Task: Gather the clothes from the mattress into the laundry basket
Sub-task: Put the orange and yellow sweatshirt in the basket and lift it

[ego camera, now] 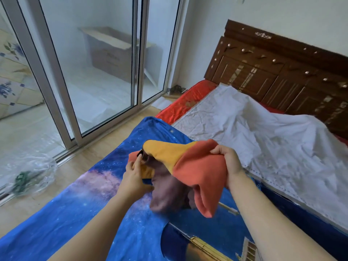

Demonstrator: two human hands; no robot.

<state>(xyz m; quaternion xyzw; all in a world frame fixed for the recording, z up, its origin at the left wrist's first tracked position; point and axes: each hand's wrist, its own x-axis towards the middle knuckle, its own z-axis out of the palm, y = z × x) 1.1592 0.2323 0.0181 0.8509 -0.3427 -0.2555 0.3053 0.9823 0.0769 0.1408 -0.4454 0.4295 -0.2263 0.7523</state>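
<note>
An orange and yellow garment [190, 162] is held up above the blue galaxy-print mattress sheet [79, 210]. My right hand [228, 162] grips its orange end at the right. My left hand [134, 176] pinches the yellow end at the left. A dull purple garment [167, 193] hangs bunched beneath them, blurred, and I cannot tell which hand holds it. No laundry basket is in view.
A crumpled white sheet [263, 136] covers a red mattress [186, 102] beside a dark wooden headboard [278, 72]. Sliding glass doors [90, 72] stand at the left, with wooden floor [105, 140] below. A clear plastic bag [28, 174] lies on the floor.
</note>
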